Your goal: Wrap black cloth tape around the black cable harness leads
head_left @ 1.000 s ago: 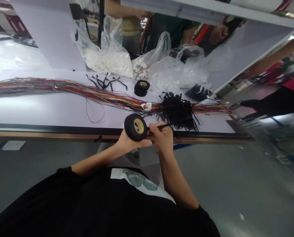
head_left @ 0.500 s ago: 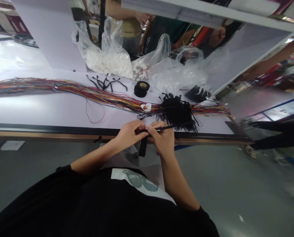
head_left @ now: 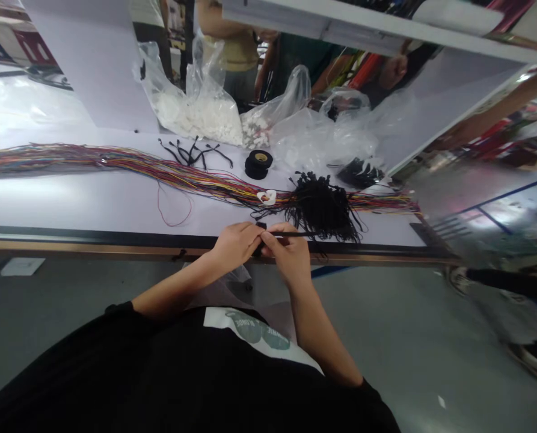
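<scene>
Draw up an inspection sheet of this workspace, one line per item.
Surface: white tabletop with a dark front edge.
Job's things: thin, straight black strip; small black object, mostly hidden between the hands.
Clutter: two stacked black tape rolls; clear plastic bags, one filled with small white pieces.
Hands: left hand, fingers closed at the black object; right hand, fingers pinching the strip.
Cables: long multicoloured wire bundle; thin red wire looping toward the front edge; tangled heap of short black leads lying over the bundle.
Surroundings: person in a yellowish top behind the bags; grey floor.
</scene>
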`<state>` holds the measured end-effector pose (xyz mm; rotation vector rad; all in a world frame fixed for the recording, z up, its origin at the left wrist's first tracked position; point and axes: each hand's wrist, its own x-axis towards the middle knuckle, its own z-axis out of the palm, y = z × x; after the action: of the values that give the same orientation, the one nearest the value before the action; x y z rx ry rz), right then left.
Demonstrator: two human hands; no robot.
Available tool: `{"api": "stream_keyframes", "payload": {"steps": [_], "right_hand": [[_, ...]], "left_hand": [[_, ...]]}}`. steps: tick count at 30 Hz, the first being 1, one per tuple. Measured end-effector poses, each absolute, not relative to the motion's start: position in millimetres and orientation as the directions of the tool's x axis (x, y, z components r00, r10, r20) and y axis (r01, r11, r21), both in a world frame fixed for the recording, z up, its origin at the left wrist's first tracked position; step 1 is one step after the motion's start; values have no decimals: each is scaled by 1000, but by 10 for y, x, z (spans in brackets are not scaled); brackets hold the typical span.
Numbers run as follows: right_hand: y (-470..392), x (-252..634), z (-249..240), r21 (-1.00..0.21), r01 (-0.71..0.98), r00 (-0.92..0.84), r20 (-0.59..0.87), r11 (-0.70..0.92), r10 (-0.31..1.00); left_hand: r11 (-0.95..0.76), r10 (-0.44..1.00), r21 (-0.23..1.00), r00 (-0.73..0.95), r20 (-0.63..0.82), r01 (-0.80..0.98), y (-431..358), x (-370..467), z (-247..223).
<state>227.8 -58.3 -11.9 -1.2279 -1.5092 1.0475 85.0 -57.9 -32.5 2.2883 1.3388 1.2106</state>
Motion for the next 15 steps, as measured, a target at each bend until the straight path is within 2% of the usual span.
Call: {"api": "stream_keyframes", "payload": {"steps": [3,5,7,9,11,13,15], "right_hand": [[-584,2287,-129,-918,299,-44,261,262,964],[-587,2284,-157,-875,356,-12,347,329,938],[-596,2267,-199,-865,352,24,391,358,920],[-605,2241,-245,-886,274,57,403,374,913],[-606,2216,-276,-908,162,64,401,387,914],[-601,2205,-274,-920,66,35,389,386,921],[-592,2207,-244,-932,42,0,362,361,932]], "left_hand": [[-482,855,744,63,515,463,-663,892,-296],[-333,933,905,-50,357,265,-732,926,-257],[-133,986,991,-106,128,-35,-776,949,-222],[33,995,935,-74,-63,-354,-770,942,-207],[185,983,821,89,-163,-540,-718,897,-219],[344,929,751,318,-186,-564,-648,836,-253],[435,868,730,460,-185,-527,-593,793,-292]]}}
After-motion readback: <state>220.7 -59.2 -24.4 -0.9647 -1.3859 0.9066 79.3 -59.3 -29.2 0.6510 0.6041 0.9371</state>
